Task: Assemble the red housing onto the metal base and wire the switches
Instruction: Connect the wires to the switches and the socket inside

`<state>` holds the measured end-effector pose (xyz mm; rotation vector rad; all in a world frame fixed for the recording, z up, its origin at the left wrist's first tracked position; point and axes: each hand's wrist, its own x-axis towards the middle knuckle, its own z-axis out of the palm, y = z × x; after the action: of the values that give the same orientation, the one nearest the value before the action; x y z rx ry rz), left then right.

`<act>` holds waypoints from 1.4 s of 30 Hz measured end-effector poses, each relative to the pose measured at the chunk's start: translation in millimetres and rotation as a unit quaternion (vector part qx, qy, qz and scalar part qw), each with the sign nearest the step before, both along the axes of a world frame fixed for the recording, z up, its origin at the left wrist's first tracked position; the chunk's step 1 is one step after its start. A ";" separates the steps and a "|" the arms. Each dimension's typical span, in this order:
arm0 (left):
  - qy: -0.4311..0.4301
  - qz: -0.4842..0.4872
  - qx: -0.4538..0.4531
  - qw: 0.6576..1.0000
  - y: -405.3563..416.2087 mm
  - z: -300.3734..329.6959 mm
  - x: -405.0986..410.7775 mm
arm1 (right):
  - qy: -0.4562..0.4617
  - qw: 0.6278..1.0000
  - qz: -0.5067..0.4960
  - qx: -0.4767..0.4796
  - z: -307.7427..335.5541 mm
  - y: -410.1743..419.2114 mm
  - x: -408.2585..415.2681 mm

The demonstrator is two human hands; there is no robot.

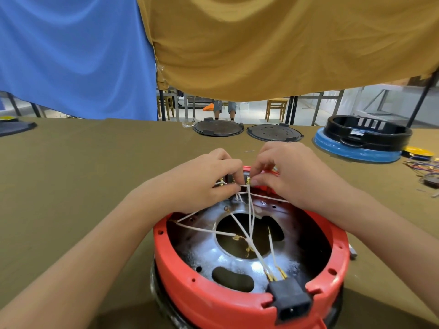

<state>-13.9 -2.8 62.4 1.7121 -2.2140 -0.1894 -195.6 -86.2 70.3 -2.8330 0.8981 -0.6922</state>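
A red housing [213, 295] lies upside down on the table, fitted around a shiny metal base [213, 255] with a round central hole. White wires [250, 217] with gold terminals cross the inside. A black power socket [291, 300] sits in the near rim. At the far rim, my left hand [202, 179] pinches a bundle of white wires beside the switch area. My right hand [289, 172] pinches a gold terminal [248, 180] on a white wire. The switches are mostly hidden behind my fingers.
Two dark round plates [218, 128] [274, 132] lie at the table's far edge. A black ring on a blue base [361, 141] stands far right, with loose coloured wires [422, 166] and a yellow disc [418, 151] beside it. Blue and ochre cloths hang behind.
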 end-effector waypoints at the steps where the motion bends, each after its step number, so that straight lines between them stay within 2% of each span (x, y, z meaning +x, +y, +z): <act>1: 0.000 -0.001 0.000 1.000 -0.3 -0.1 -0.1 | 0.003 1.000 -0.001 -0.004 0.0 -0.1 0.3; 13: -0.009 0.009 -0.001 1.000 1.2 -0.1 -0.8 | 0.000 1.000 -0.013 -0.003 -2.0 -2.8 0.6; 20: -0.017 0.035 -0.017 0.999 -1.8 4.2 0.5 | -0.030 0.997 0.003 0.066 -8.5 -7.4 -1.8; 26: -0.112 0.050 -0.010 0.992 -18.2 17.0 -1.4 | -0.021 0.997 0.000 0.078 -10.1 -10.2 -3.5; 32: -0.056 0.050 -0.035 0.997 -20.6 9.6 1.1 | -0.018 0.996 -0.003 0.084 -10.5 -10.8 -3.3; 42: -0.036 0.058 -0.038 0.997 -22.0 5.7 0.5 | -0.019 0.996 -0.008 0.082 -9.8 -10.4 -2.7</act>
<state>-13.4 -24.7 68.1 1.8256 -2.1341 -0.0144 -198.3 -96.6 60.4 -2.6635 0.9264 -0.6392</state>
